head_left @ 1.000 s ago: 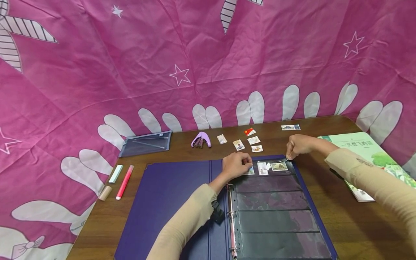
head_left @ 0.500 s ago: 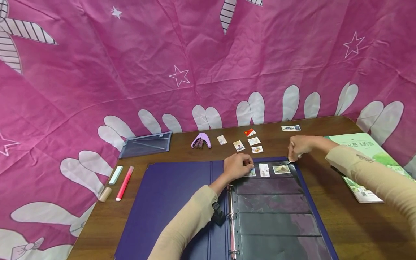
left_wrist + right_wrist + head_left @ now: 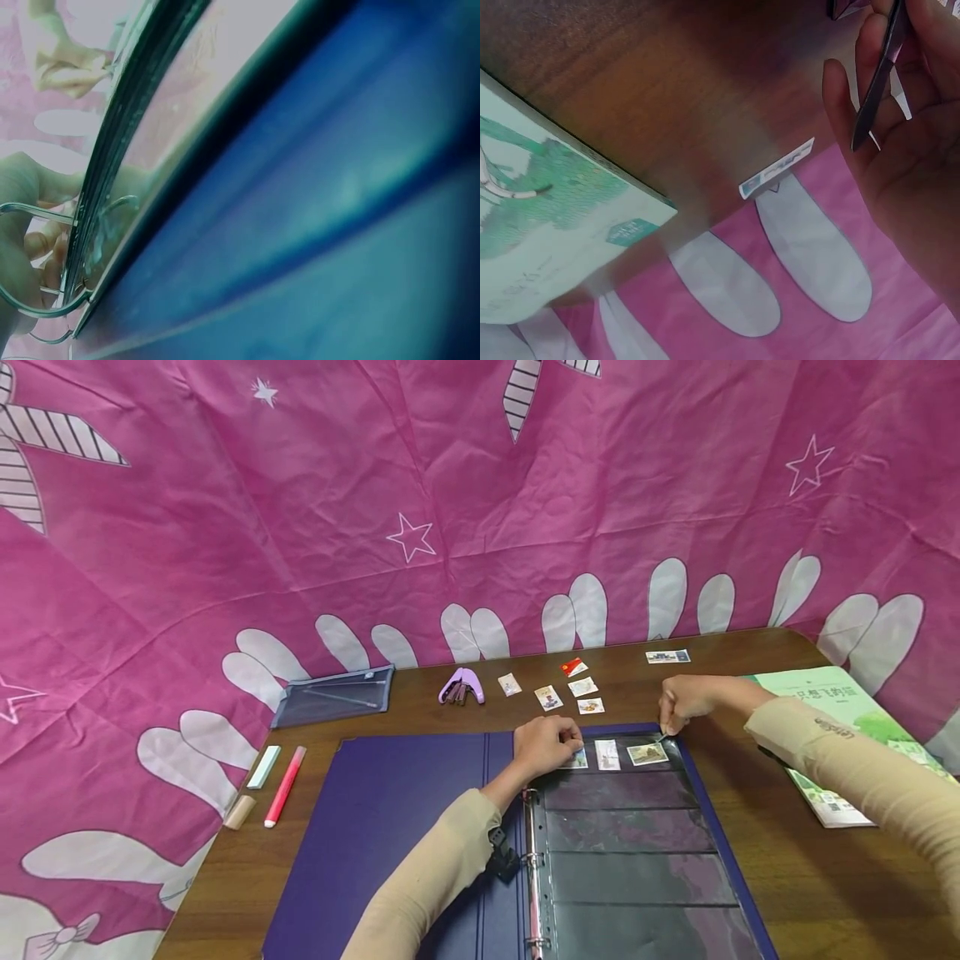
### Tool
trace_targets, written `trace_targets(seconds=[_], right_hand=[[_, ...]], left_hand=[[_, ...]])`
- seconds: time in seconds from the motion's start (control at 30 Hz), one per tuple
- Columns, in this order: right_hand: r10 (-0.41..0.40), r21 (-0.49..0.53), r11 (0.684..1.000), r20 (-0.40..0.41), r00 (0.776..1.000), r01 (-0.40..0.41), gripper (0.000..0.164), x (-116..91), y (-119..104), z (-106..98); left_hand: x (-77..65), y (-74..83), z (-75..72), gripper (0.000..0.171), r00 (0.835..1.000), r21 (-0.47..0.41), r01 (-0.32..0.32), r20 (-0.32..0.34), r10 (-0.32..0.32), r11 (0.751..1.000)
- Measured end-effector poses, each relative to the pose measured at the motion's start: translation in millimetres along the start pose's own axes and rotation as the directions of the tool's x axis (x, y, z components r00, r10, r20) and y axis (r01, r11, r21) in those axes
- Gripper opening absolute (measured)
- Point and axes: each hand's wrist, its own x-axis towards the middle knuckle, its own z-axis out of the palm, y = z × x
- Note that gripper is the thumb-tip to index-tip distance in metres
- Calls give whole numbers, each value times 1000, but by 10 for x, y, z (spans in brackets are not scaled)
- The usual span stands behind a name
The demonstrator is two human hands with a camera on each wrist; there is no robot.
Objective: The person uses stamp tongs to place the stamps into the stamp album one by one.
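Currently, we grasp a thin, dark tool (image 3: 875, 86) in the right hand (image 3: 681, 702); its tip sits at the upper right corner of the right stamp (image 3: 647, 754), and we cannot tell whether the two touch. We place the left hand (image 3: 546, 745) at the upper left of the black pocket page (image 3: 637, 877), partly covering the left stamp (image 3: 576, 760); we cannot tell whether its fingers pinch anything or merely rest there. Between these two stamps, we find the middle stamp (image 3: 607, 755), set upright in the same top row. We have the page on the metal rings (image 3: 533, 860) of the open blue binder (image 3: 405, 810). Beyond the binder, we see loose stamps (image 3: 548, 697) on the wooden table (image 3: 795, 877); a green book (image 3: 847, 693) lies to the right.
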Motion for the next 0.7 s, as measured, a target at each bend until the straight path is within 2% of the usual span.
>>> trace_targets(seconds=[0.37,0.53,0.7], right_hand=[[35,1,999,-103,994,-35,9,-30,7,63],[52,-19,998,-115,992,-55,11,-52,-15,54],[57,-13,998,-87,995,-59,11,-63,-37,32]], left_hand=[[-3,-15,-8,9,1000,-9,8,8,-8,1000],[3,-11,-2,9,1000,-7,6,11,-6,1000],[10,-11,4,8,1000,-2,0,4,0,1000]])
